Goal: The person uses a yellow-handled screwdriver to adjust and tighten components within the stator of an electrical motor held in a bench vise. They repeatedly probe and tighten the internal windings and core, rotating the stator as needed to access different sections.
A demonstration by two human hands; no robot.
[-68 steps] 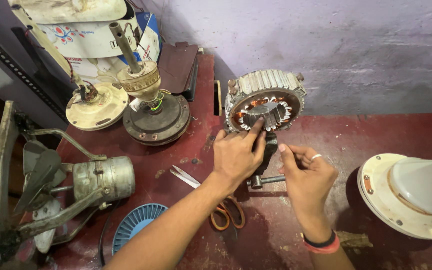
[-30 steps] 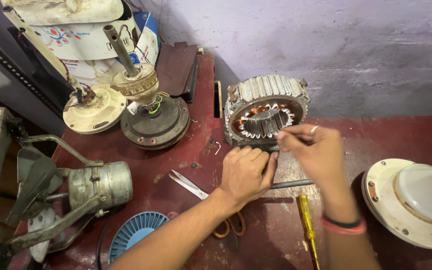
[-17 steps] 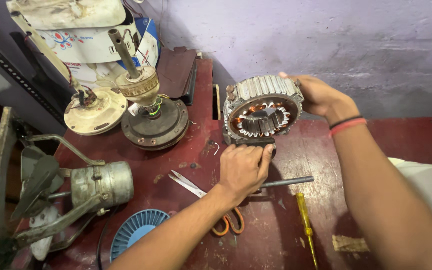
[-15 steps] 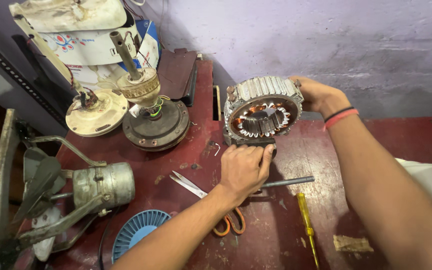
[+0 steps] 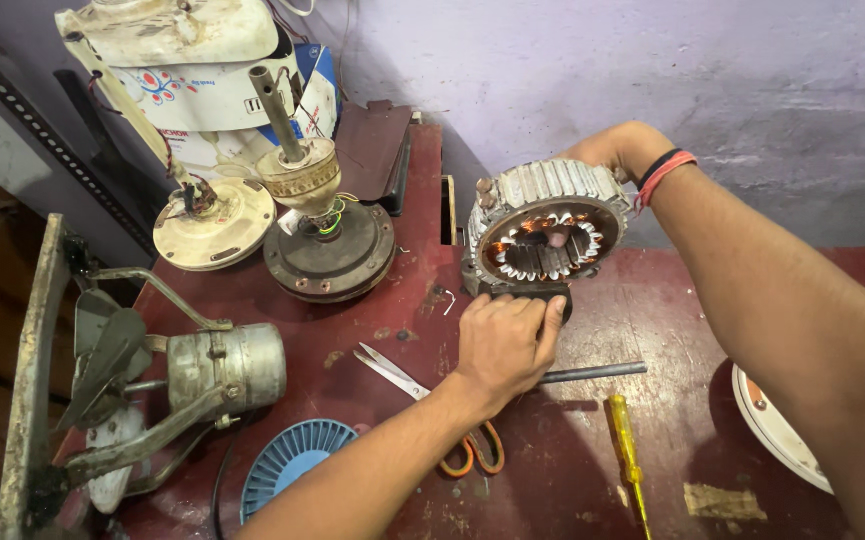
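A round motor stator with copper windings and a ribbed metal rim stands on edge on the red table. My left hand grips its dark lower edge from the front. My right hand reaches over the top and behind the stator, and a fingertip shows through its central hole. A thin metal rod lies on the table just right of my left hand, and a yellow screwdriver lies nearer to me.
Orange-handled scissors lie under my left wrist. Two fan motor assemblies and a cream base stand at back left, an old fan motor on a frame at left, a blue grille in front, a white cover at right.
My right hand left the stator's front, swung over its top and went behind it. My left hand dropped to the stator's lower edge. The screwdriver came into view on the table.
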